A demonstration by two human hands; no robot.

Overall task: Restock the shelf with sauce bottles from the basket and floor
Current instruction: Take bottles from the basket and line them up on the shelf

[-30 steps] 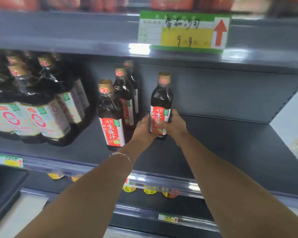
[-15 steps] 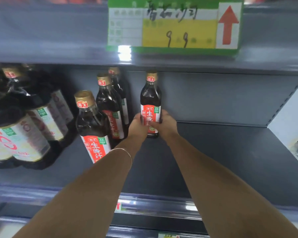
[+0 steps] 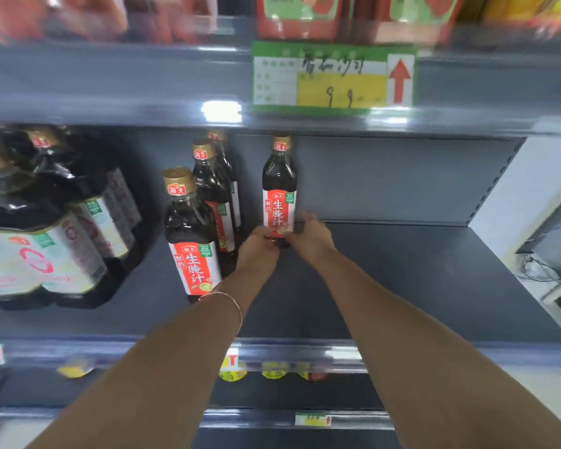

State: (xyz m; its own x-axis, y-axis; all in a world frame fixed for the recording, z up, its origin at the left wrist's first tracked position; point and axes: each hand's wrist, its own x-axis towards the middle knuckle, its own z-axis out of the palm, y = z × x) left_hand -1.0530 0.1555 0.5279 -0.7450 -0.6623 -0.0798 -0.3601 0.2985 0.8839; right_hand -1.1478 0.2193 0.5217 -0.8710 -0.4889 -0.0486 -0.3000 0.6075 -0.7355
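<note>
From the bottom of the frame two bare forearms reach up onto the dark grey metal shelf (image 3: 418, 286). At centre, the left hand (image 3: 259, 247) and right hand (image 3: 310, 236) both curl around the base of a dark glass sauce bottle with a gold cap and red-and-white label (image 3: 279, 186), which stands upright near the shelf's back wall. Just left, three matching bottles (image 3: 190, 234) stand in a row front to back. Above, a green-and-yellow price tag (image 3: 334, 76) hangs on the upper shelf edge.
</note>
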